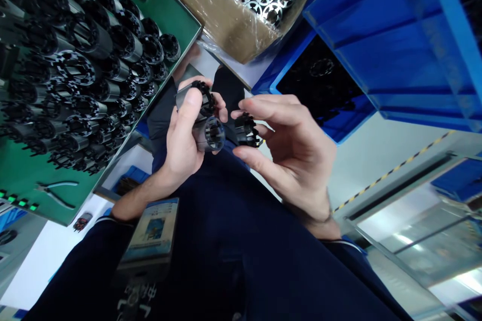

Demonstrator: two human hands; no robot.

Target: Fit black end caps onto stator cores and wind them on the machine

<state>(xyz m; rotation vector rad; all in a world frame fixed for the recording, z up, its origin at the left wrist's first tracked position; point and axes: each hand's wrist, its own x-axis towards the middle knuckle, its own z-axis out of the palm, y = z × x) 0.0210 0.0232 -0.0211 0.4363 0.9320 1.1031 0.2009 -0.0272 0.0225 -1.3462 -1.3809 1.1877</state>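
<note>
My left hand (181,135) is closed around two short cylinders, one above the other. The upper metal cylinder (183,96) has a black toothed end facing right, with my thumb lying across it. Below it, the lower cylinder (207,135) shows a hollow, slotted end towards my right hand. Between the thumb and fingers of my right hand (293,145) is a black toothed plastic ring (246,131). A narrow gap separates this ring from the lower cylinder. Part of both cylinders is hidden by my left palm and fingers.
Many dark slotted cylinders (90,40) stand on a green bench (181,15) at left, with pliers (56,190) near them. A cardboard box (214,10) of slotted metal cores is at the top. Blue bins (376,35) with dark parts stand at right.
</note>
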